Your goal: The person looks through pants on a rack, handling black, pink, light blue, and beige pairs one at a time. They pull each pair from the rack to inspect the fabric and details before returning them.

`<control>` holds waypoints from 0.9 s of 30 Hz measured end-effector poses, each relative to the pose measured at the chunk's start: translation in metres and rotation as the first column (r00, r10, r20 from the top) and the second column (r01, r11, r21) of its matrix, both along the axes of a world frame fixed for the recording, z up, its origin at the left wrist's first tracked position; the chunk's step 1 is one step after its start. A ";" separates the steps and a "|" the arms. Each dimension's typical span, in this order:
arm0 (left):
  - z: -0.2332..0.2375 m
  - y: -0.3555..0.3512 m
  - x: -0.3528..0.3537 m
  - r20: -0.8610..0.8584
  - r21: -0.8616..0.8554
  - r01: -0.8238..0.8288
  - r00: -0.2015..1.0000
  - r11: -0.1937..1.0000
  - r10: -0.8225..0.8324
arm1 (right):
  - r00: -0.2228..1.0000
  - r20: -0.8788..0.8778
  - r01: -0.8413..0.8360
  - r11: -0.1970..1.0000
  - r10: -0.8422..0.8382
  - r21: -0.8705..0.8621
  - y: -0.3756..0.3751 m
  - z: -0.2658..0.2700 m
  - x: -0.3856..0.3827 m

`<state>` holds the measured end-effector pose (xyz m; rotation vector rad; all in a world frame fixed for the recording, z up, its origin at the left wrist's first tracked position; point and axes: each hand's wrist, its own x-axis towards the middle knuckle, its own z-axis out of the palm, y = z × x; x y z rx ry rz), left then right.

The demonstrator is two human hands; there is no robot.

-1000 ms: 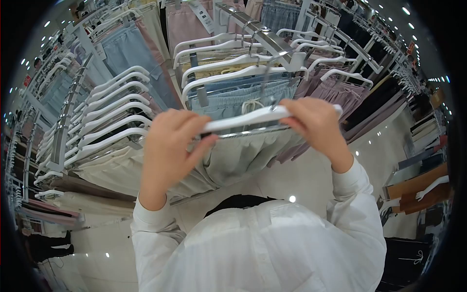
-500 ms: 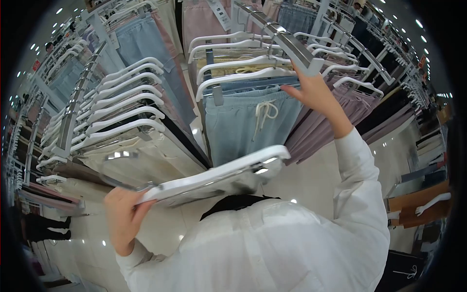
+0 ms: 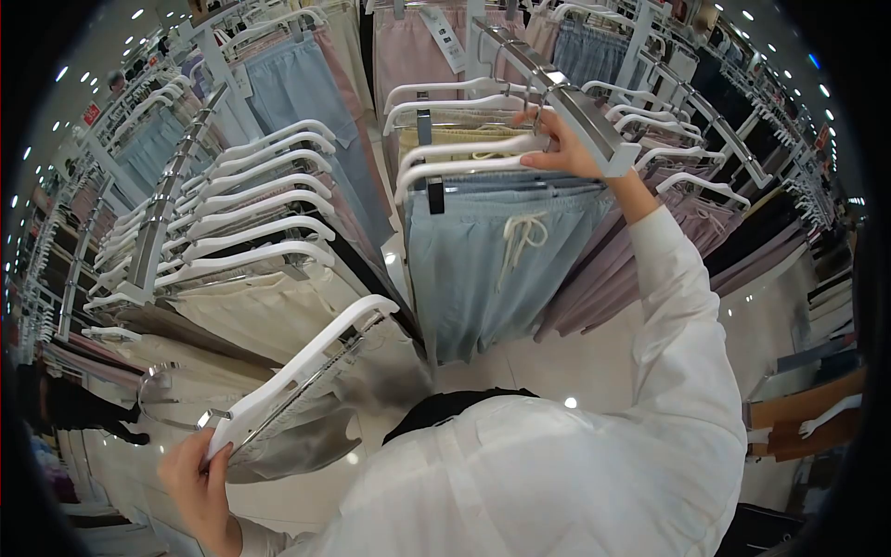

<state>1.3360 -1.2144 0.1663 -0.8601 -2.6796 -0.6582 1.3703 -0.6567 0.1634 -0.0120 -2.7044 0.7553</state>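
Observation:
My left hand (image 3: 198,490), low on the left, grips one end of a white hanger (image 3: 302,364). Pale grey trousers (image 3: 380,362) hang clipped from that hanger, tilted in front of my body. Up at the short rail, my right hand (image 3: 568,153) is closed around the front white hanger (image 3: 464,169), thumb on its near side and fingers behind. Light blue drawstring trousers (image 3: 478,260) hang from it by dark clips. Right behind sits another white hanger (image 3: 459,149) with yellowish trousers (image 3: 445,137). The fingertips of my right hand are partly hidden.
A metal rail arm (image 3: 561,93) ends close to my right wrist. On the left, another rail (image 3: 167,200) carries several white hangers with cream trousers (image 3: 264,302). Mauve trousers (image 3: 668,237) hang at right. A person's dark-clad legs (image 3: 88,404) show at far left.
My left hand has moved down and left, and the hanger in it now tilts more steeply. My right hand has shifted from beside the blue trousers onto their hanger.

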 end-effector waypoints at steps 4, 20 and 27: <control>0.006 0.005 0.002 0.060 0.053 -0.052 0.997 0.997 0.049 | 0.995 0.098 0.017 1.000 -0.016 -0.007 0.006 -0.008 0.024; 0.002 0.017 -0.003 -0.092 0.287 -0.143 0.980 0.947 0.176 | 0.982 -0.037 0.190 0.974 -0.187 0.126 -0.019 -0.002 0.043; 0.037 0.059 -0.001 -0.249 0.076 0.057 0.968 0.996 -0.036 | 0.997 0.071 0.004 0.989 -0.014 0.147 -0.021 0.011 0.061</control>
